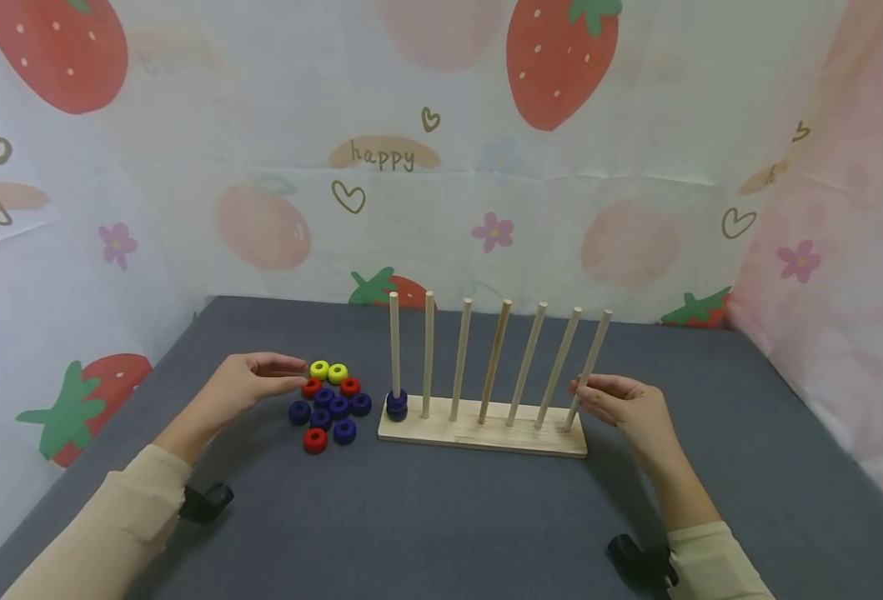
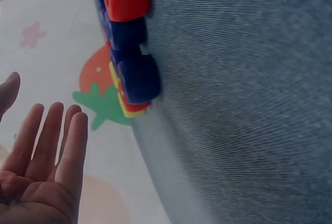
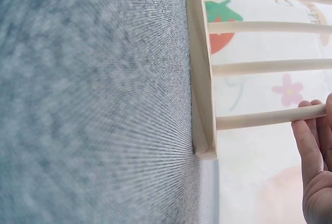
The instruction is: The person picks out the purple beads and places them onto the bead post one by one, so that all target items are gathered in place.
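My left hand hovers at the left edge of a loose cluster of blue, red and yellow rings, its fingers extended. In the left wrist view, nothing lies in the left hand, and its thumb stands apart from the fingers. A wooden base with a row of upright pegs stands to the right of the cluster. Dark blue rings sit low on the leftmost peg. My right hand pinches the rightmost peg between thumb and fingers, partly cut off in the right wrist view.
Yellow rings lie at the back of the cluster, and a red ring lies at its front. A grey cloth covers the table. Behind it hangs a strawberry-print curtain.
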`<state>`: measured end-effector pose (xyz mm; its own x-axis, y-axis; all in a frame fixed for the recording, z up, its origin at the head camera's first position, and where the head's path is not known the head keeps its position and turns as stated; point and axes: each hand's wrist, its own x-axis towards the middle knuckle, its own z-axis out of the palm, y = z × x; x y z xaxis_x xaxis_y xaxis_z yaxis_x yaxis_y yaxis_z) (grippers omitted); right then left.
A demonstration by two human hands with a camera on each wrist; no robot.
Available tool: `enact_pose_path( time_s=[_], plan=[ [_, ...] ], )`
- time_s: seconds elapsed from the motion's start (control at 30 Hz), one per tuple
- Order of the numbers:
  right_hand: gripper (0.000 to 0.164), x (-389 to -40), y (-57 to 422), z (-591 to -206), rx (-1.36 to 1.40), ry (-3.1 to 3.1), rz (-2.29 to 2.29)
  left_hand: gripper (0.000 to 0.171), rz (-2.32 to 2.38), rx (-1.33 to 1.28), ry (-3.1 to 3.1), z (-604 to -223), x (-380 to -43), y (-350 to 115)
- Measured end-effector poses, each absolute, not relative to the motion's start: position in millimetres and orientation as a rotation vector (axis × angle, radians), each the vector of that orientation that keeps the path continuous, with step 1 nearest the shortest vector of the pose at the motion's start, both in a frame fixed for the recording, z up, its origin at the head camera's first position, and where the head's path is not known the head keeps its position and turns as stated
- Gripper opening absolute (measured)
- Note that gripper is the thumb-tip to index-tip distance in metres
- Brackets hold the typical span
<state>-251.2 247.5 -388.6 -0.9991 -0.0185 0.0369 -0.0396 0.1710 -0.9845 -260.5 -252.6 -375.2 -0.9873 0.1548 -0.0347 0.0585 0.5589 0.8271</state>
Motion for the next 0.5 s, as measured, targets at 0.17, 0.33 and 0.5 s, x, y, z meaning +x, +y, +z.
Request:
enact_pose_path(
  time_s=[0.17, 0.33, 0.5],
  plan=[
    [0.042, -252, 247, -388, 0.055, -2.391, 2.011, 0.057, 1.452, 0.166, 2.614, -381, -262, -256],
    [0.042, -252, 247, -388, 0.073, -2.393, 2.007, 0.06, 1.474, 0.108, 2.545, -387, -263, -260],
    [0.043, -252, 248, -389, 0.099, -2.388, 2.011, 0.06, 1.444, 0.032, 2.51, -392, -264, -262]
  ],
)
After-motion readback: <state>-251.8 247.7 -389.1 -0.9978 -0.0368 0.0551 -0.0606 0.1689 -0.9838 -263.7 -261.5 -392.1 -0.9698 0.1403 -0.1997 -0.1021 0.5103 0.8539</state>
